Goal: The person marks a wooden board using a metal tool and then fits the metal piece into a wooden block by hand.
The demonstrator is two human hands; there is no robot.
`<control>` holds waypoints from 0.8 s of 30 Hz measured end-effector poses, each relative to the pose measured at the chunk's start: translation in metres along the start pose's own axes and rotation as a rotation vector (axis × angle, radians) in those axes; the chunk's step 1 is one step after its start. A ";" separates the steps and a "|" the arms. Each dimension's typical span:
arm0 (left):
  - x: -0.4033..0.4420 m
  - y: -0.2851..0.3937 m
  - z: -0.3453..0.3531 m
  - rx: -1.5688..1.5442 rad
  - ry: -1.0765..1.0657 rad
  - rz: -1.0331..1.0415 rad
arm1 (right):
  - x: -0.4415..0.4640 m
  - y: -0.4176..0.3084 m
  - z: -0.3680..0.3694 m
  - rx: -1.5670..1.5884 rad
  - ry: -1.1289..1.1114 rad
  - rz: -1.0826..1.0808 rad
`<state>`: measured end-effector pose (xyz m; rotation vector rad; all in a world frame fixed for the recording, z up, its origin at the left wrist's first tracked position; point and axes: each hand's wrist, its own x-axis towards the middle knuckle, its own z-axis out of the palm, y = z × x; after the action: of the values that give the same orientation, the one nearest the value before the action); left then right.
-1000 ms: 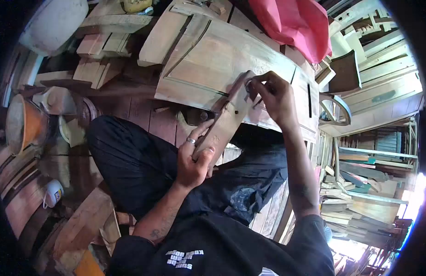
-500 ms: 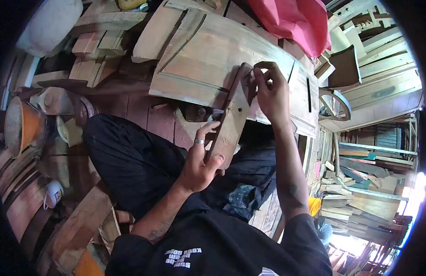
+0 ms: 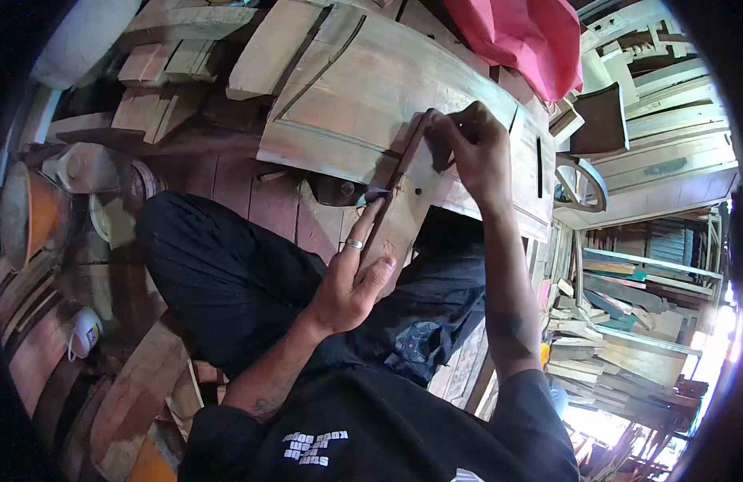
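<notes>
A long wooden piece (image 3: 405, 201) with a small dark hole slants across my lap, its far end over a pale wooden panel (image 3: 371, 96). My left hand (image 3: 351, 281), with a ring on one finger, wraps round its near end, thumb on top. At the far end, the fingers of my right hand (image 3: 477, 149) are pinched together against the wood. Whatever is between those fingertips is too small or hidden to make out. The panel lies in front of my crossed legs and has dark grooves.
A red sheet (image 3: 524, 44) hangs over the panel's far side. Orange-lined bucket (image 3: 44, 215) and white cup (image 3: 85, 332) stand at the left. Wood blocks (image 3: 151, 64) lie at the upper left. Stacked boards (image 3: 645, 353) fill the right, near a curved wooden frame (image 3: 582, 185).
The wooden piece has turned slightly more upright than a second ago. My left hand has shifted along with it, and my right fingers have closed in at its far end.
</notes>
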<state>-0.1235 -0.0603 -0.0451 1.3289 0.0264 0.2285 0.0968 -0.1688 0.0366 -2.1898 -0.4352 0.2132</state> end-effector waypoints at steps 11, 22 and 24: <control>0.004 0.003 -0.012 0.012 0.003 -0.007 | 0.008 0.006 -0.015 -0.064 -0.080 -0.054; 0.003 -0.001 -0.009 0.024 0.028 0.031 | 0.001 -0.001 -0.015 -0.097 -0.010 -0.044; 0.005 0.000 -0.011 0.012 0.036 0.019 | -0.002 0.002 -0.012 -0.128 -0.045 -0.046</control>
<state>-0.1203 -0.0483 -0.0469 1.3377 0.0454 0.2687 0.0987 -0.1795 0.0417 -2.3013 -0.5371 0.2151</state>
